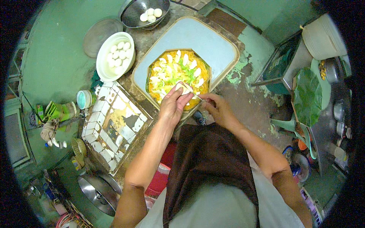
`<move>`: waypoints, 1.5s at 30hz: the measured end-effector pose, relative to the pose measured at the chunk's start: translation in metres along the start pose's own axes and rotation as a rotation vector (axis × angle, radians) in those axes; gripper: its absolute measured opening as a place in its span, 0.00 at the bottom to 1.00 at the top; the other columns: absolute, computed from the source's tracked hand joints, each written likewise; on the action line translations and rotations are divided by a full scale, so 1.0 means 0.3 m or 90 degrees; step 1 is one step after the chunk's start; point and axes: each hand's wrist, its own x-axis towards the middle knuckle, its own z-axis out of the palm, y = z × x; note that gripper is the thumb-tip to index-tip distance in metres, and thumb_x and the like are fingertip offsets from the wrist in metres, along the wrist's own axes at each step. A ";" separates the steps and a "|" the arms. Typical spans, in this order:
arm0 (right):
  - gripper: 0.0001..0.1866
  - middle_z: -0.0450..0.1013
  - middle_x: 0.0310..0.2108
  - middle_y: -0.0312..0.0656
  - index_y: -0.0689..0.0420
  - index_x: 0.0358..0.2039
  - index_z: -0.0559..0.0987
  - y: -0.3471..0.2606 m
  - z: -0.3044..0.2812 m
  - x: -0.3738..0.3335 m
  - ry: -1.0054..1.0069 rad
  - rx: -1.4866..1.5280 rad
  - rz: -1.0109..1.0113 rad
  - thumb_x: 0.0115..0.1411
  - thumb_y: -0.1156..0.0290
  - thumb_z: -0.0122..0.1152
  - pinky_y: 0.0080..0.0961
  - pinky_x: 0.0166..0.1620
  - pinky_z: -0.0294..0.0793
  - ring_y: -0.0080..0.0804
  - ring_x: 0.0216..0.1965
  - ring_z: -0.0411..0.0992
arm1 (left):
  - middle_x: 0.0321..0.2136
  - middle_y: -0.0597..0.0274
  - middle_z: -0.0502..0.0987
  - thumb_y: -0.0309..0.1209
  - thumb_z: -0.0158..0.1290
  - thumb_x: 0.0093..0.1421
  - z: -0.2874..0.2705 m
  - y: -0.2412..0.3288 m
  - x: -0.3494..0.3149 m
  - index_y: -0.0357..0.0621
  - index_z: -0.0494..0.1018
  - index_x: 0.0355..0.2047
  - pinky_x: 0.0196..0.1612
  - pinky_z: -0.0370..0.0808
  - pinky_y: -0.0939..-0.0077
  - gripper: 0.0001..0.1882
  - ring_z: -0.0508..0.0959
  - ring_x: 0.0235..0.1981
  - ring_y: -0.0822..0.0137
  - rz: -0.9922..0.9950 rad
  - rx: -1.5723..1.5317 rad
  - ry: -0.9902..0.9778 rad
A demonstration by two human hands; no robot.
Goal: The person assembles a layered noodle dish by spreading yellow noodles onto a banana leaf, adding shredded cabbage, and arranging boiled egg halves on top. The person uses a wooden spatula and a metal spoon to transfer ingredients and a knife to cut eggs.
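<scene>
My left hand [173, 106] pinches a piece of peeled boiled egg [184, 87] above an octagonal platter of orange-yellow noodles [205, 72]. White egg wedges [178, 56] ring the noodles, with chopped pale-green leaves [186, 70] heaped toward the middle. Close beside the egg, at the platter's near right edge, my right hand [218, 108] is closed on a thin, narrow thing [196, 97]. Its tip reaches toward my left fingers; its kind is too small to make out. Beneath the platter lies a light-blue tray [182, 36] with a tan rim. My hands hide the platter's near side.
A white basin [102, 62] of whole peeled eggs [119, 55] stands left of the tray. Behind it, a dark wok [131, 13] holds several more eggs [151, 14]. A broken-tiled counter [99, 110] lies at left. Green leaves [308, 97] hang over the right-hand table.
</scene>
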 end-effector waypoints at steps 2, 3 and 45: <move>0.15 0.73 0.32 0.34 0.56 0.51 0.76 0.002 -0.027 0.048 -0.037 -0.038 0.013 0.65 0.70 0.56 0.21 0.32 0.70 0.20 0.28 0.68 | 0.50 0.45 0.73 0.23 0.48 0.65 0.006 -0.004 0.026 0.33 0.65 0.55 0.56 0.76 0.56 0.18 0.75 0.52 0.50 -0.002 -0.010 0.049; 0.15 0.74 0.32 0.35 0.56 0.51 0.76 -0.002 -0.038 0.069 -0.046 -0.040 0.004 0.65 0.70 0.55 0.21 0.30 0.71 0.20 0.26 0.69 | 0.51 0.45 0.73 0.22 0.47 0.65 0.008 -0.008 0.038 0.33 0.64 0.56 0.56 0.76 0.56 0.18 0.75 0.53 0.50 0.004 -0.019 0.054; 0.14 0.79 0.34 0.46 0.57 0.47 0.79 -0.080 -0.286 0.559 -0.381 -0.322 -0.150 0.63 0.68 0.56 0.33 0.40 0.76 0.38 0.33 0.78 | 0.48 0.52 0.73 0.22 0.45 0.66 0.160 -0.082 0.143 0.33 0.67 0.50 0.58 0.75 0.63 0.13 0.76 0.51 0.56 0.142 -0.370 0.259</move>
